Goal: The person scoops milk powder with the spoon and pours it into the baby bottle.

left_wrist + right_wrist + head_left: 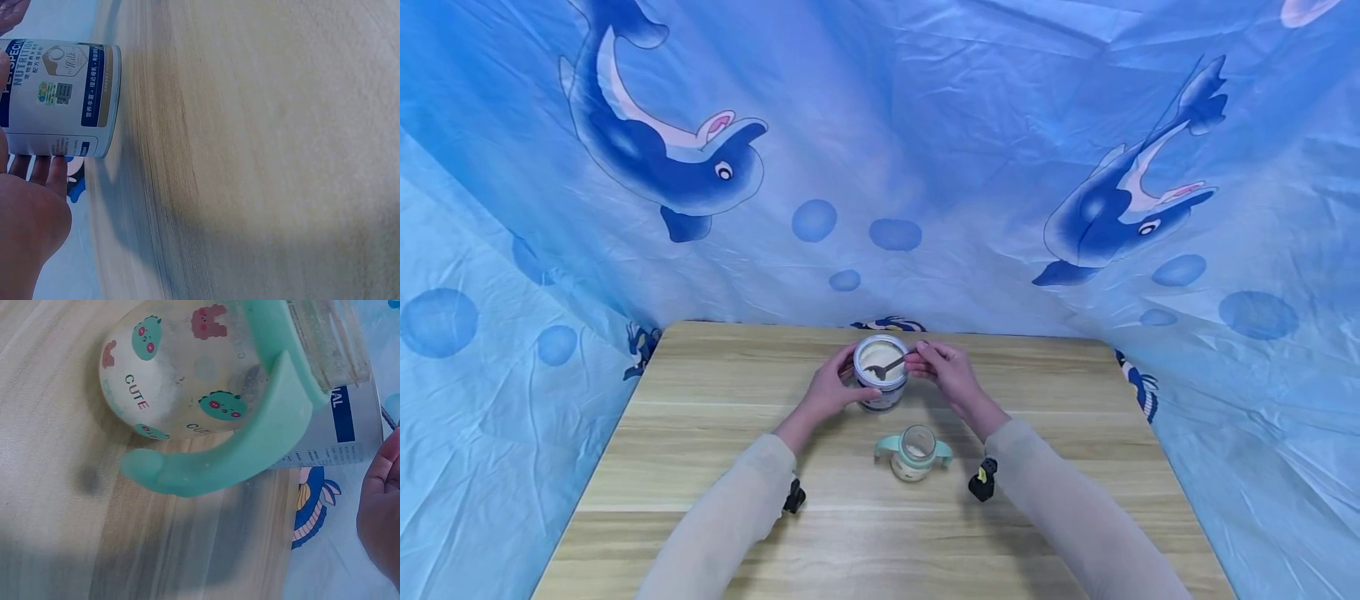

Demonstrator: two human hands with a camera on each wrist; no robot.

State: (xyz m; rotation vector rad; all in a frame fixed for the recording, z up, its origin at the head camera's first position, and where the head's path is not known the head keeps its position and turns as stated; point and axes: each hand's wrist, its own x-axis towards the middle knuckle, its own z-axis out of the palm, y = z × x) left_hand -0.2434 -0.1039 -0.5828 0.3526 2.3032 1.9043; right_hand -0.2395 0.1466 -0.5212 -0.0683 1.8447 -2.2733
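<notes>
A tin of milk powder (882, 398) stands near the table's far edge, its top uncovered and pale powder showing inside. My left hand (829, 388) grips the tin round its side; in the left wrist view the printed label of the tin (62, 94) faces the camera. With thumb and fingers my right hand (951, 375) pinches a dark spoon (891, 366), whose bowl is over the powder. Nearer to me stands a baby bottle (911, 471) without a cap, with mint-green handles; the right wrist view shows cartoon prints on the bottle (181, 375).
The wooden table (850, 542) ends just behind the tin. A blue curtain (925, 167) with printed dolphins hangs behind and at both sides. The bottle's handles stick out left and right between my forearms.
</notes>
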